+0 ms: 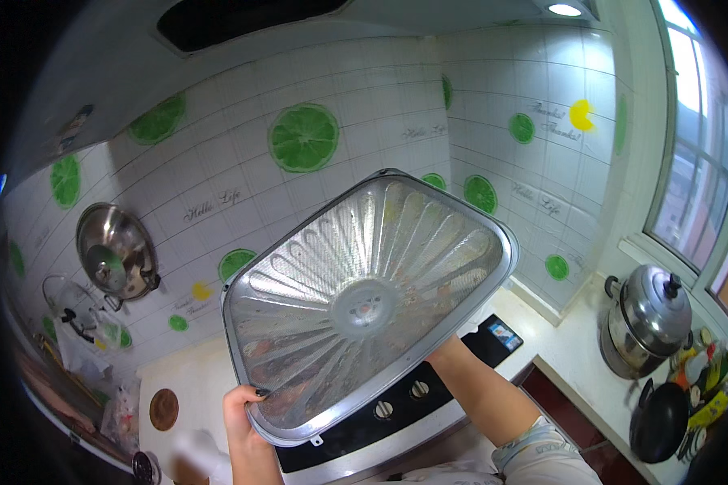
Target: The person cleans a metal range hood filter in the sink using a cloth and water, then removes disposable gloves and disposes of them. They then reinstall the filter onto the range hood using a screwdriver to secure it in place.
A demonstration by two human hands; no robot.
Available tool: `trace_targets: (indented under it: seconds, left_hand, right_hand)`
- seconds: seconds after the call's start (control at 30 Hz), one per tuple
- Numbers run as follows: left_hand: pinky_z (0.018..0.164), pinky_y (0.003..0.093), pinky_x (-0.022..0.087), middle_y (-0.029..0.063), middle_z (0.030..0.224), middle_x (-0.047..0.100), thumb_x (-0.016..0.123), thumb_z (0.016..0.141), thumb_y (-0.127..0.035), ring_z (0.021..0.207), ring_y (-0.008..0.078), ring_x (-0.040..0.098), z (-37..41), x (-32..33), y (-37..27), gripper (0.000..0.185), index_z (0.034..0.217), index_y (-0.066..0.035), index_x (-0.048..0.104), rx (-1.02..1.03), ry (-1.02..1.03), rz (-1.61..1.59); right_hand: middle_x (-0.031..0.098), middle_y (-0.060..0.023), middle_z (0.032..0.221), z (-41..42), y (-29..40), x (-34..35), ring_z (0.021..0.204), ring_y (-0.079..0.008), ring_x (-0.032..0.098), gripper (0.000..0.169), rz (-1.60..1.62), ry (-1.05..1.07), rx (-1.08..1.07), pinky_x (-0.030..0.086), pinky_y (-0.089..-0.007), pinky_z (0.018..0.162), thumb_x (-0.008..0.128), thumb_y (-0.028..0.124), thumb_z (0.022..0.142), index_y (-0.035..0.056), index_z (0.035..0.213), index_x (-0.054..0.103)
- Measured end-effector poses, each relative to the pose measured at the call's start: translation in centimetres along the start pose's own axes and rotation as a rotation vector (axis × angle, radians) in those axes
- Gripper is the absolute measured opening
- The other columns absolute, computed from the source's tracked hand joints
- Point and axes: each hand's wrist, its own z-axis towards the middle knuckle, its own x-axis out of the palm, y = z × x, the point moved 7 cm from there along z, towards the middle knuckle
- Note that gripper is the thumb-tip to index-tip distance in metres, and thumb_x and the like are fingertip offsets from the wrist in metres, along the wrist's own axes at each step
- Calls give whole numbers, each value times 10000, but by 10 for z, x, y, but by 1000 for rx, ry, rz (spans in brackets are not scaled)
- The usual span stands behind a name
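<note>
A large rounded metal mesh filter panel (364, 267), ribbed in a fan around a round centre, is held up tilted above the gas stove (394, 412). It looks like a range hood filter. My left hand (246, 406) grips its lower left corner, with the thumb over the front rim. My right hand (443, 351) is behind the panel's lower right part; the fingers are mostly hidden by it, showing only faintly through the mesh. Two stove knobs show below the panel.
On the right counter stand a steel steamer pot (646, 321), a black pan (660, 421) and several bottles (710, 376). Steel lids (116, 251) hang on the left wall. A round wooden board (164, 409) lies on the left counter. The range hood (121, 66) is overhead.
</note>
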Motion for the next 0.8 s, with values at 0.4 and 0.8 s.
trace_targets:
  seconds: [0.4, 0.8]
  left_hand:
    - [942, 430, 299, 263, 1221, 318, 496, 694, -233, 1117, 330, 352, 27, -38, 68, 648, 1250, 7, 267, -275, 324, 85]
    - [615, 347, 440, 151, 829, 549, 570, 549, -99, 753, 280, 518, -65, -70, 143, 356, 870, 42, 509, -510, -160, 268]
  right_hand:
    - [455, -118, 1133, -149, 39, -78, 1029, -243, 452, 394, -427, -607, -329, 359, -385, 853, 367, 354, 852, 82, 1130, 432]
    - [603, -46, 811, -679, 9, 16, 707, -107, 578, 212, -905, -1534, -661, 442, -210, 582, 489, 98, 768, 54, 969, 541]
